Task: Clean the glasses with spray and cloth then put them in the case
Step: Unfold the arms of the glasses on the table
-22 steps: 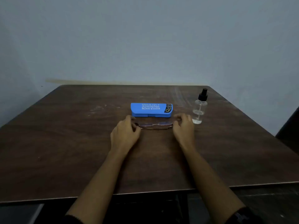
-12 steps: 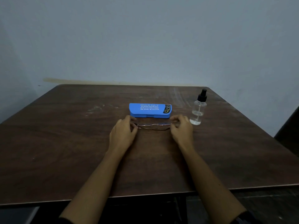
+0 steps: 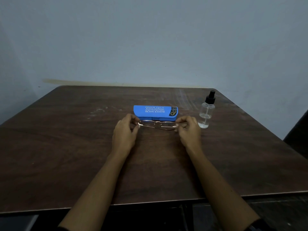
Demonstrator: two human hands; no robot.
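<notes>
Pinching one glasses (image 3: 157, 125): left hand (image 3: 124, 135), right hand (image 3: 190, 132); one case (image 3: 155, 112), bottle (image 3: 206, 112).

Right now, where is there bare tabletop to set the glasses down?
Bare table: left of the left hand to the left edge; between the forearms toward the near edge; behind the case to the far edge. Crowded: case, glasses, right hand and spray bottle bunch together.

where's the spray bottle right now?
Head view: the spray bottle stands upright on the table, right of centre, close beside the right hand and to the right of the blue case.
</notes>
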